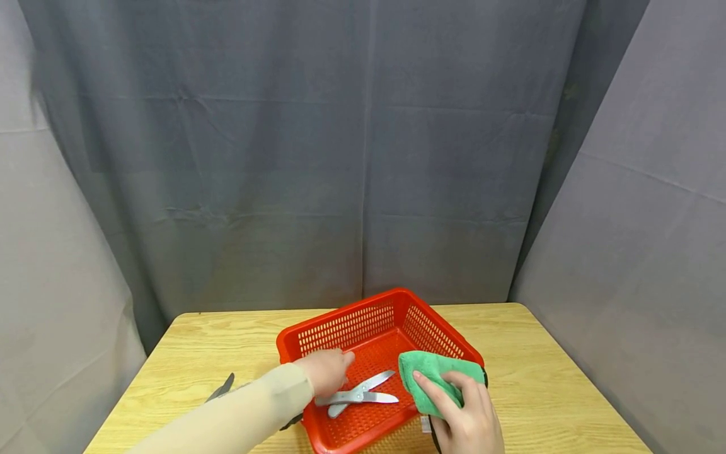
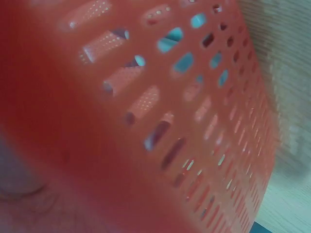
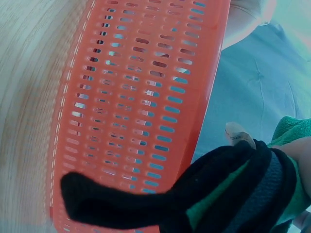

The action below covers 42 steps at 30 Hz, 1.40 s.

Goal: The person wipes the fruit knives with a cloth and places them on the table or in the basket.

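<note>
My right hand point(image 1: 467, 419) grips a folded green cloth point(image 1: 428, 372) over the right side of a red plastic basket point(image 1: 363, 315). In the right wrist view, the cloth's black edging point(image 3: 214, 184) and a small white tag point(image 3: 238, 132) show beside the slotted basket wall. My left hand point(image 1: 329, 372) reaches over the basket's left rim, and I cannot tell whether it holds anything. Two crossed silver blades point(image 1: 374, 397) lie on the basket floor, just below that hand. Through slots in the left wrist view, bits of blue-green point(image 2: 170, 40) show.
A light wooden table point(image 1: 544, 378) carries the basket. On its left part lies a dark grey blade point(image 1: 222, 386), partly hidden behind my left forearm. Grey curtains point(image 1: 272, 157) hang behind the table and at both sides.
</note>
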{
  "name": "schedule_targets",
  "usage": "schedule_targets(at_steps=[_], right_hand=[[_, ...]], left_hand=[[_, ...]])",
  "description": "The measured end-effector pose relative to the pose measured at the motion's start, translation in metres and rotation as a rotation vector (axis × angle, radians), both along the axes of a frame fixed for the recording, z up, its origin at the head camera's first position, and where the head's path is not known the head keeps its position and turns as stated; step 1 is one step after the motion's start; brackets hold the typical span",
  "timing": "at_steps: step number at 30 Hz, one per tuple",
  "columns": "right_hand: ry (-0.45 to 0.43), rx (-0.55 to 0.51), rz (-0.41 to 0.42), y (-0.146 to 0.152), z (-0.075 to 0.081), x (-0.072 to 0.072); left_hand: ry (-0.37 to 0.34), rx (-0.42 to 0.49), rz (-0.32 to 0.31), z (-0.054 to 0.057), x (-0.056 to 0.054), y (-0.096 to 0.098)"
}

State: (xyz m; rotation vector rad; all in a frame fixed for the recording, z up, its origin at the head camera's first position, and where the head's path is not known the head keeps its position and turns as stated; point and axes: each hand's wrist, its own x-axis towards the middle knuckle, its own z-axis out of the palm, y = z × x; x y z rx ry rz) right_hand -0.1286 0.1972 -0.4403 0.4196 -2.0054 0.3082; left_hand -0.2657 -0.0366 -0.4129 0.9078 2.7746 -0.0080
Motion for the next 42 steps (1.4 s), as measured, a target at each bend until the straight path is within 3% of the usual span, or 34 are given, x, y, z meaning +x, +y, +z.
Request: schedule_targets(at_steps=[6,10,16,23,28,32,35,42], right_hand=[[0.001,0.004,0.0,0.001,0.0,0.0],[0.012,0.005,0.001,0.001,0.0,-0.001],[0.021,0.002,0.005,0.0,0.001,-0.001],[0.02,0.006,0.006,0.001,0.004,0.001],[0.039,0.025,0.013,0.004,0.006,0.002],[0.048,0.032,0.011,0.005,0.006,0.002],[0.063,0.032,0.014,0.007,0.006,0.001],[0.095,0.033,0.041,0.008,0.007,-0.001]], left_hand=[[0.0,0.019,0.029,0.01,0.003,-0.002],[0.017,0.124,0.009,0.023,0.007,-0.008],[0.167,0.364,-0.07,0.041,0.014,-0.027],[0.319,0.486,-0.02,0.047,0.02,-0.065],[0.35,0.523,0.083,0.041,0.023,-0.098],[0.273,0.478,0.226,0.03,0.029,-0.121],[0.2,0.415,0.298,0.016,0.035,-0.136],[0.041,0.205,0.385,-0.025,0.046,-0.162]])
